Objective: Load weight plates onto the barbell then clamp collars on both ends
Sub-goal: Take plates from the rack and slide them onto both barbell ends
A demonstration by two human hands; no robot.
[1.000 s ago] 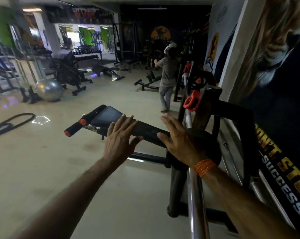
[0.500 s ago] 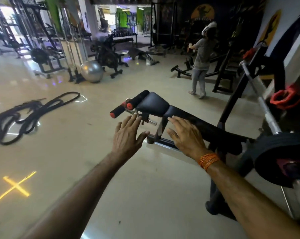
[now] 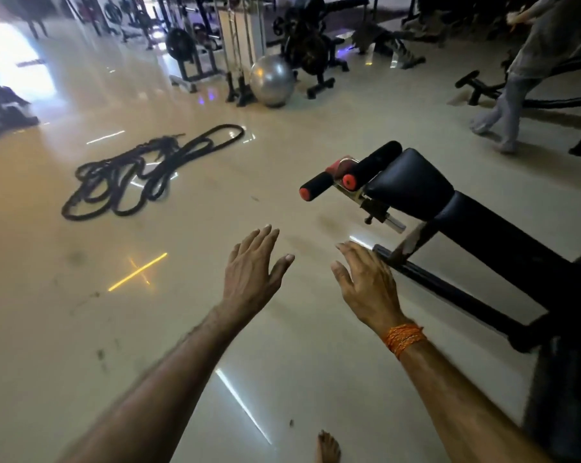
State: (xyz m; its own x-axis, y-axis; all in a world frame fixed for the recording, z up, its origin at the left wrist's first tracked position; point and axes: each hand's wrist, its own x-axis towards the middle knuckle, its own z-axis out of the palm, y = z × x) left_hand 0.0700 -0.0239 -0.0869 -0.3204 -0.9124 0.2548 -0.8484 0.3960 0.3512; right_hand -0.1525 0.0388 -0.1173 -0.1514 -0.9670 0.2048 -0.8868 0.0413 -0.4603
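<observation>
A coiled black rope [image 3: 148, 172] is lying on the glossy floor [image 3: 65, 329] at the left, and far behind it a dark round weight plate [image 3: 180, 46] is hanging on a rack, left of a silver ball [image 3: 271, 82] and well apart from both hands. Nearer, the left grip [image 3: 249, 279] is hovering above the floor, wide and holding nothing, and just beside it the right grip [image 3: 369, 285], an orange thread band [image 3: 404, 339] on its wrist, is reaching forward equally wide and empty. To the right a black padded sit-up board [image 3: 483, 235] with foam rollers [image 3: 316, 190] is standing, and another person [image 3: 523, 78] is showing beyond it
</observation>
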